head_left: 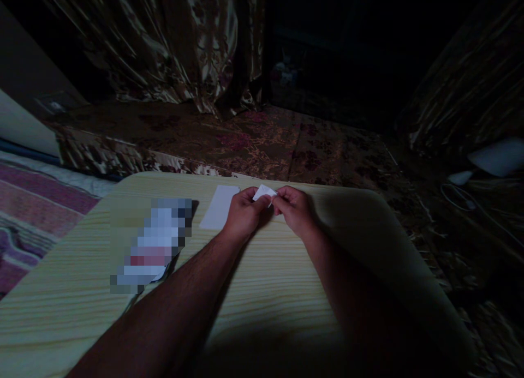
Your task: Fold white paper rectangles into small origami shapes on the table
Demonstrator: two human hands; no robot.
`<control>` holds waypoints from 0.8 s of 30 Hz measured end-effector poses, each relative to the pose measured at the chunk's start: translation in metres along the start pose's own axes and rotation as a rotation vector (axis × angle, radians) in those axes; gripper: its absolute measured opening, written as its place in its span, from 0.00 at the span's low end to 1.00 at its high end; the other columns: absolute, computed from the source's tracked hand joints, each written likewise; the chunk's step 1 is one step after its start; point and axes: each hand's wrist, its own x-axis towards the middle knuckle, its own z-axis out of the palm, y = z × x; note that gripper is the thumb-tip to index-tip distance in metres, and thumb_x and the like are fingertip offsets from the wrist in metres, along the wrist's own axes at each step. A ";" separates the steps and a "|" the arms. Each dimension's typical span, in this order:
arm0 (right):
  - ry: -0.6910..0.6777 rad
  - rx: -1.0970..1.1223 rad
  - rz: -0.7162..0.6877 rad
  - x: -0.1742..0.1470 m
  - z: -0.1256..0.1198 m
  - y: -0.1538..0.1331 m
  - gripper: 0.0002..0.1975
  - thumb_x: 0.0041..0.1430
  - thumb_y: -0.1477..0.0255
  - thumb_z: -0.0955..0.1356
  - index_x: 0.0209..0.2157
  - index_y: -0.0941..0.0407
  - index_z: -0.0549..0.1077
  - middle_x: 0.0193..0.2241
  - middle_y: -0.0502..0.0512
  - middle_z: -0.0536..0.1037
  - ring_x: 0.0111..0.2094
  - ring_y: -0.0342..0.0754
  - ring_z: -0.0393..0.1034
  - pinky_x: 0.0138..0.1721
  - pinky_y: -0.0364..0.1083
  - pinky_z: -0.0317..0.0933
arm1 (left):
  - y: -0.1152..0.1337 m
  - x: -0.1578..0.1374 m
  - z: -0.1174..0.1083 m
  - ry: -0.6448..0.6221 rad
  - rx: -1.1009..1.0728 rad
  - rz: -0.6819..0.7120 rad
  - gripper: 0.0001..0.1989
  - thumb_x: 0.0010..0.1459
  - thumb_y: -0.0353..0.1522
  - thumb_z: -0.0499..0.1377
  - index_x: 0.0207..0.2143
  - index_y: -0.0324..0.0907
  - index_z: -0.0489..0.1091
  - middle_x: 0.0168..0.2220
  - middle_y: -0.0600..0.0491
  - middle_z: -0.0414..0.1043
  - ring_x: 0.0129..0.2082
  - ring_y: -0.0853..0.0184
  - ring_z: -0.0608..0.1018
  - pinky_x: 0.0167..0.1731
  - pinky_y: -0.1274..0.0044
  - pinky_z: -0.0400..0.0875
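Note:
A small folded piece of white paper (263, 192) is held up between my two hands, over the far part of the wooden table (262, 291). My left hand (244, 210) pinches its left side, with the thumb lying across the front. At the right corner, the thumb and fingers of my right hand (293, 208) close on the same paper. Creases show on its face, and its lower edge is partly covered by my fingers. A flat white sheet (219, 206) lies on the table just left of my left hand.
Left of my left forearm lies a pixelated object (153, 247) with a cable at its near end. Beyond the table are a patterned cloth-covered ledge (254, 138) and shiny curtains (196, 45). A striped cover (33, 209) is at left; a white lamp-like object (497, 155) stands at right.

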 end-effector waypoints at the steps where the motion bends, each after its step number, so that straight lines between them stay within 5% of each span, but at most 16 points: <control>1: -0.001 0.005 0.006 0.000 0.000 0.000 0.07 0.49 0.69 0.68 0.24 0.56 0.67 0.15 0.44 0.67 0.18 0.39 0.59 0.23 0.40 0.54 | 0.001 0.000 0.001 0.006 -0.002 0.000 0.11 0.47 0.36 0.64 0.29 0.37 0.72 0.23 0.56 0.69 0.21 0.74 0.66 0.22 0.81 0.59; 14: 0.036 -0.006 -0.006 0.001 -0.001 0.005 0.08 0.49 0.67 0.68 0.24 0.57 0.68 0.15 0.45 0.68 0.17 0.39 0.59 0.21 0.40 0.53 | 0.001 -0.002 0.003 0.035 0.065 0.036 0.09 0.48 0.36 0.62 0.28 0.38 0.72 0.23 0.56 0.70 0.21 0.73 0.67 0.22 0.81 0.59; 24: 0.067 0.132 0.015 0.004 -0.002 0.007 0.10 0.49 0.66 0.70 0.31 0.57 0.72 0.21 0.48 0.73 0.21 0.41 0.67 0.24 0.42 0.63 | 0.002 -0.001 0.004 0.016 -0.017 0.014 0.06 0.47 0.33 0.62 0.25 0.39 0.69 0.22 0.56 0.69 0.22 0.72 0.68 0.23 0.80 0.61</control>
